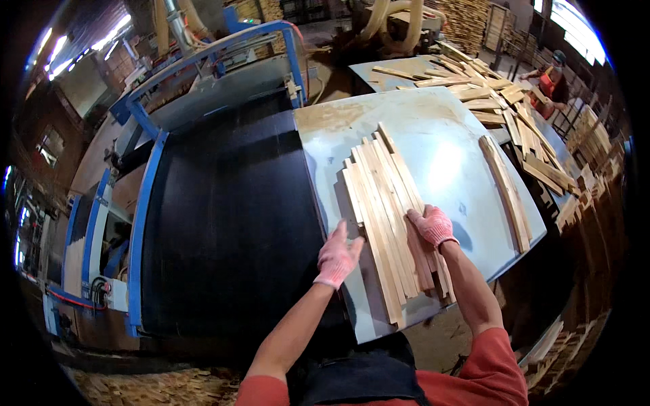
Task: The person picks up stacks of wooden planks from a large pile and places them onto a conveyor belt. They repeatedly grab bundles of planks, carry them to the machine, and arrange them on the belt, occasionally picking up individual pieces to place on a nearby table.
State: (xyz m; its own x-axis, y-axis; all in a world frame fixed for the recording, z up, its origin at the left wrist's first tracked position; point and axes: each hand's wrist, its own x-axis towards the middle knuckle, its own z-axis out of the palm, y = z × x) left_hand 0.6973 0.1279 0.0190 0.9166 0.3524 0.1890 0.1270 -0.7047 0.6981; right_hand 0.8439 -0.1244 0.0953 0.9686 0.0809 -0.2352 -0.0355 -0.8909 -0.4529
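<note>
A bundle of long, narrow wooden strips (386, 210) lies side by side on a pale metal-topped table (325, 152), their ends uneven. My left hand (338, 256), in a pink knitted glove, is just off the bundle's left edge, thumb and fingers apart with nothing in them. On the bundle's right side, my right hand (432, 225), gloved the same way, is closed against the outer strips with its fingers curled. Part of those fingers is hidden. Further right on the same table lies a separate pair or so of strips (506, 193).
Left of the table runs a wide black conveyor belt (230, 223) with a blue frame (143, 233) and a raised blue bar. A second table at the back right holds a loose heap of wooden strips (494, 95). Another person (552, 81) stands beyond it.
</note>
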